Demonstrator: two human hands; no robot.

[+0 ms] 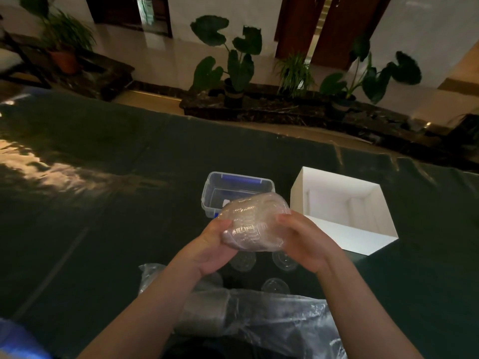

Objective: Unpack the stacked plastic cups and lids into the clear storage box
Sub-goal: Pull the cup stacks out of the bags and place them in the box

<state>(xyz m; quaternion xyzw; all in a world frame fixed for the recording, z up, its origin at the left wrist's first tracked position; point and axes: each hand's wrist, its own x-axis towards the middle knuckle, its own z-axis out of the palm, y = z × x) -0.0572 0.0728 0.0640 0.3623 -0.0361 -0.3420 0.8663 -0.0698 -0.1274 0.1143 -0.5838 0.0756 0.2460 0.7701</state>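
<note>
Both the left hand (216, 246) and right hand (302, 242) curl round the wrapped stack of lids (252, 224), likely light, slippery and crushable, best gripped by its ends

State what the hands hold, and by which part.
Both hands, left hand and right hand, grip a wrapped stack of clear lids by its opposite ends.

dim indoor | warm glare patch on table (31, 156) far left | wide-angle bend at edges | soft focus
</note>
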